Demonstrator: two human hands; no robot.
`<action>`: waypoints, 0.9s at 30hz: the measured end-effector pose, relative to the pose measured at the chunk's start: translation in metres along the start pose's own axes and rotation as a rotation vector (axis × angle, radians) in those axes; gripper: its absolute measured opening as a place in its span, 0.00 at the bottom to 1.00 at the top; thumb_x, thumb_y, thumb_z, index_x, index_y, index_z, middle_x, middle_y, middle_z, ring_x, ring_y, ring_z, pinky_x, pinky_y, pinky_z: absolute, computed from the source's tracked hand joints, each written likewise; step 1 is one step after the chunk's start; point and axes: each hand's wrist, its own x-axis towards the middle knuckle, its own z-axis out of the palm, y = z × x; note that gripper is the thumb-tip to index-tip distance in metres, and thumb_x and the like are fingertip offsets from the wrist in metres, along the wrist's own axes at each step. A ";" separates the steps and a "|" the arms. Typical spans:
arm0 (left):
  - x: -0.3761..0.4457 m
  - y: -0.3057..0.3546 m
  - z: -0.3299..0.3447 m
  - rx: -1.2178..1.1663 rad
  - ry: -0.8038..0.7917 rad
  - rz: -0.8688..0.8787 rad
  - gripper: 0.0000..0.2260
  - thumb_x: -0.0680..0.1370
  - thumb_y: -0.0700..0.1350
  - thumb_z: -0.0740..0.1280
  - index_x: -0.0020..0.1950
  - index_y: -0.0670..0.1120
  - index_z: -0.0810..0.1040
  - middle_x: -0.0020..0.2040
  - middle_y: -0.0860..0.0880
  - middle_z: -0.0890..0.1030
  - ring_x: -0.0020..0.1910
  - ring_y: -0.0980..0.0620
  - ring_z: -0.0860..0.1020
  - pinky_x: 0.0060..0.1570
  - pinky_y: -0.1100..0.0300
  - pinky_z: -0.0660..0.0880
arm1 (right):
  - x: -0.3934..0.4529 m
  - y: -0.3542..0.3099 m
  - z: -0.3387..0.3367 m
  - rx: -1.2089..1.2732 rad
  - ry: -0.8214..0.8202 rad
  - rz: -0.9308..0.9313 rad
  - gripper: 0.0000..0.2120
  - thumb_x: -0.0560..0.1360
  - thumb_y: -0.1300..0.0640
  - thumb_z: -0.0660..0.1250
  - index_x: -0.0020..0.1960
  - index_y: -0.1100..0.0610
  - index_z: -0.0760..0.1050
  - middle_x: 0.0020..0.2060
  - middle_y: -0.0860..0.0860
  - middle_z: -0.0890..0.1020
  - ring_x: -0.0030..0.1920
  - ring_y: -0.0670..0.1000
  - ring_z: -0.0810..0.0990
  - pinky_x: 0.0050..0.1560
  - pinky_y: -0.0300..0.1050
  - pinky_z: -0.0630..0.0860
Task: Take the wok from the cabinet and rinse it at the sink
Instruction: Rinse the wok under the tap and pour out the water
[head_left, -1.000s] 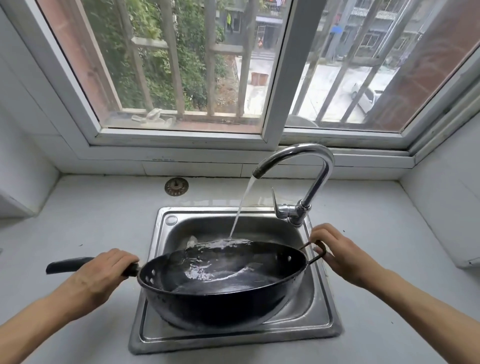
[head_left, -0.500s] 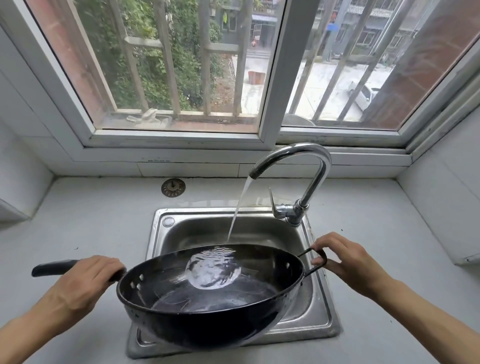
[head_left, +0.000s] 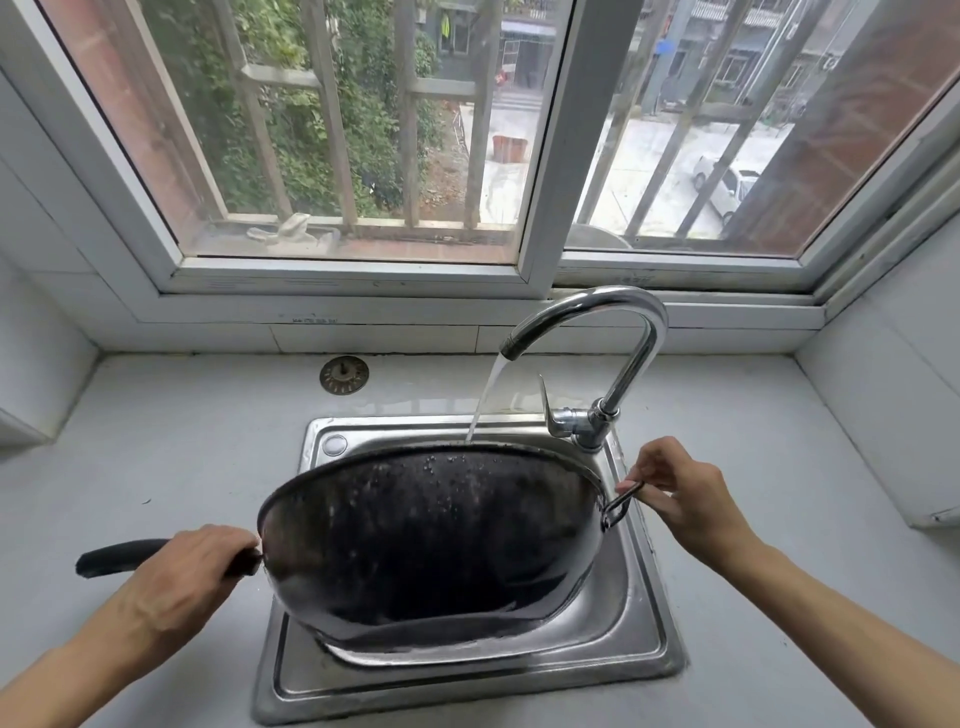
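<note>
wok (head_left: 431, 540) held over the sink (head_left: 644, 613), tipped away so its dark, droplet-covered underside faces the camera | left hand (head_left: 192, 577) wrapped closed around the long black handle (head_left: 119, 556) | right hand (head_left: 680, 493) pinching the small loop handle (head_left: 621, 501) (fingers curled) | faucet (head_left: 613, 353) running, stream falling behind the wok's far rim

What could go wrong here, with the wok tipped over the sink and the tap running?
The wok is tilted steeply, and the right hand pinches only its small loop handle, so it might slip into the sink. The stream from the faucet meets the wok's far rim and could splash onto the counter.
</note>
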 end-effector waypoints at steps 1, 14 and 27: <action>-0.001 -0.001 0.002 -0.001 0.017 -0.008 0.08 0.74 0.48 0.60 0.51 0.52 0.75 0.43 0.56 0.80 0.42 0.56 0.72 0.41 0.61 0.68 | 0.002 0.001 0.001 -0.016 0.011 0.014 0.15 0.69 0.47 0.76 0.44 0.44 0.69 0.37 0.44 0.83 0.39 0.46 0.84 0.45 0.43 0.81; 0.005 -0.006 0.013 0.124 0.163 0.070 0.10 0.76 0.44 0.60 0.49 0.40 0.77 0.46 0.46 0.79 0.43 0.45 0.79 0.48 0.54 0.73 | 0.021 0.007 0.018 0.013 0.018 0.216 0.16 0.72 0.67 0.73 0.39 0.55 0.66 0.30 0.60 0.80 0.32 0.59 0.82 0.36 0.51 0.82; 0.027 -0.015 0.022 0.169 0.118 0.080 0.11 0.73 0.44 0.60 0.53 0.43 0.76 0.45 0.48 0.79 0.44 0.48 0.78 0.40 0.57 0.79 | 0.038 0.022 0.047 -0.090 0.175 0.237 0.14 0.74 0.60 0.72 0.40 0.52 0.66 0.30 0.53 0.76 0.28 0.54 0.77 0.32 0.47 0.73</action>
